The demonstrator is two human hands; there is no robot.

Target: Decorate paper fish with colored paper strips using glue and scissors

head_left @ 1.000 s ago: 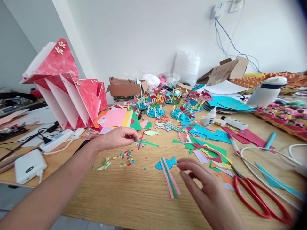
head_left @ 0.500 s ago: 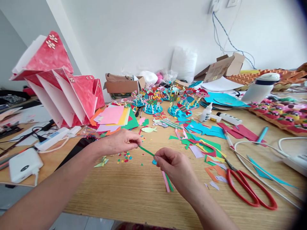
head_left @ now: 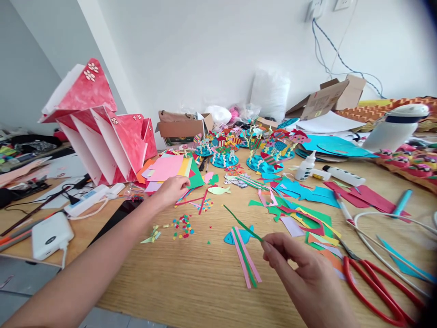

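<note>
In the head view, a green strip [head_left: 241,222] is clamped between thumb and fingers of the right hand [head_left: 300,269], and its free end is pointed to the far left. Near it, a blue fish [head_left: 246,235] lies on the table [head_left: 164,278], crossed by two pink strips [head_left: 241,262] and another green strip [head_left: 247,264]. The left hand [head_left: 173,187] is placed beside the paper stack [head_left: 166,167]; its fingers are curled, but whether anything is gripped cannot be seen.

Head-worn view, facing forward and down. My left hand [head_left: 171,189] and right hand [head_left: 309,275] appear near, the wall [head_left: 191,50] beyond.
</note>
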